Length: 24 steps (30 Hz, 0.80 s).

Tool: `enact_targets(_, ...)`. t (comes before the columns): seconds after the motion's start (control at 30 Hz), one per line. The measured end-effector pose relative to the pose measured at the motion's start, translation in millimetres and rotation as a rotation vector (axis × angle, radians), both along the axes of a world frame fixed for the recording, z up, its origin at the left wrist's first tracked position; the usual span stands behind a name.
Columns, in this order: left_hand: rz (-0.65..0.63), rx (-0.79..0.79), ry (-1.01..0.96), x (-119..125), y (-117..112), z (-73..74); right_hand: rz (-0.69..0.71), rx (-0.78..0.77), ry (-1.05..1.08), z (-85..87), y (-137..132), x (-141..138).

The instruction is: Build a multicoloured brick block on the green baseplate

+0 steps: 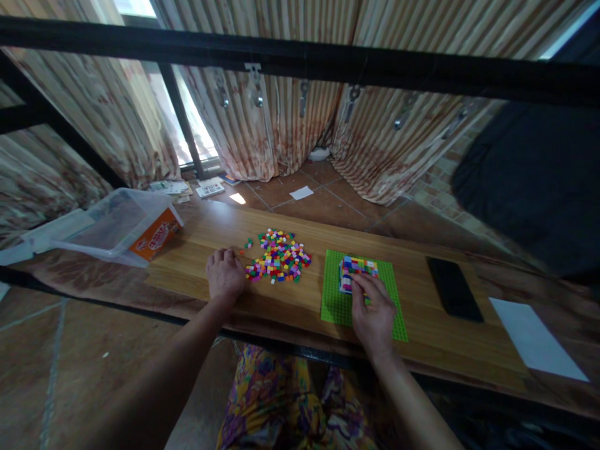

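Observation:
My right hand (375, 309) reaches over a green studded baseplate (332, 300), its fingers pinched together at a small, many-coloured block of toy bricks (360, 265). The fingertips touch or nearly touch the near left side of that block; whatever is between them is too small to make out. Part of the block and plate lies hidden beneath this hand. My left hand (225, 273) rests on the wooden board with its fingers curled, right beside a loose pile of small coloured bricks (281, 256). The inside of that hand is hidden.
A clear plastic box (117, 228) with an orange label lies at the left. Right of the baseplate are a black phone (454, 289) and a white sheet of paper (537, 337) on the wooden board (290, 306). A dark metal bar (300, 53) crosses before the curtains.

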<state>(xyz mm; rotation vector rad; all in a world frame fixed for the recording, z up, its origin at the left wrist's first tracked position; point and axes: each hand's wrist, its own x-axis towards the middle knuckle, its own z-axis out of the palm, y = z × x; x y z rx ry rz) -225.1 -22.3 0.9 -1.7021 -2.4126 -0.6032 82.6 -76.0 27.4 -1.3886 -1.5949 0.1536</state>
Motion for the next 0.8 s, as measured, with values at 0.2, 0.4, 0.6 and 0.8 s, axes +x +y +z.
enact_targets(0.2,0.019,0.001,0.013,0,0,-3.5,0.215,-0.124,-0.032,-7.0,-15,-51)
enact_targets(0.4,0.019,0.005,0.029,0,-1,-4.3,0.402,-0.269,-0.167,-15.8,2,-105)
enact_targets(0.6,0.023,0.017,0.021,0,-1,-5.7,0.41,-0.338,-0.445,-10.2,24,-132)
enact_targets(0.8,0.019,0.028,0.018,0,-1,-6.8,0.352,-0.378,-0.547,-13.5,27,-137)
